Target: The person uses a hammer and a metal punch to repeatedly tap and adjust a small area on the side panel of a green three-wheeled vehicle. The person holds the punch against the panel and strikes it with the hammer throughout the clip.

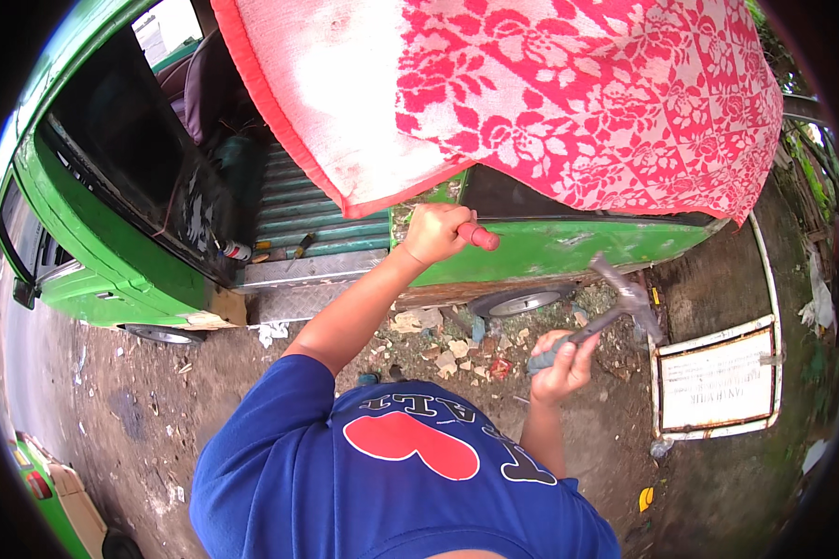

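My left hand is closed on a red-handled tool, held against the chipped, rusty door pillar of a green van. The tool's working end is hidden by my hand. Lower and to the right, my right hand grips the handle of a metal hammer, whose head is raised in front of the van's side, apart from the red tool. A pink and white floral cloth drapes over the van above both hands.
The doorway shows a ribbed floor with a spray can. A white framed board lies at the right. Broken debris litters the ground below the van. Another green vehicle stands at the lower left, and plants edge the far right.
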Available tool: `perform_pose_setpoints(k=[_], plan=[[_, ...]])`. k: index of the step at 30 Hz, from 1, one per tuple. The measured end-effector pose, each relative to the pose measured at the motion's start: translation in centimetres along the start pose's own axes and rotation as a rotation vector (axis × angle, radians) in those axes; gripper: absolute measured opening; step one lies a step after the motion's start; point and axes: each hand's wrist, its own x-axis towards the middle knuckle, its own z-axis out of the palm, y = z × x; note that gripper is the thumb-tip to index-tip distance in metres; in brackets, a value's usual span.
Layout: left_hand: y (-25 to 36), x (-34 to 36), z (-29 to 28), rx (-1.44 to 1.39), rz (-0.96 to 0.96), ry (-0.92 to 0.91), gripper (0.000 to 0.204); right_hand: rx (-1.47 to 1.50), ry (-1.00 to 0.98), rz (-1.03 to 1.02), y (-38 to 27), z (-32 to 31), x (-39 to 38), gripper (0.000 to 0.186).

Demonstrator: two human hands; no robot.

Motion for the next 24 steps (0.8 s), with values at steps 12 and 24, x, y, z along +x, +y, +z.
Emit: perform_pose_setpoints(k=[12, 24], plan=[[-0.4, 0.1, 0.4, 0.019, -0.015, 0.011, 0.029, 0.139, 0.041, 0.129, 0.0, -0.8, -0.3, 0.047], [-0.8, 0.0, 0.4, 0.050, -0.059, -0.056, 0.009, 0.129, 0.087, 0.014, 0.1, 0.9, -0.7, 0.051]])
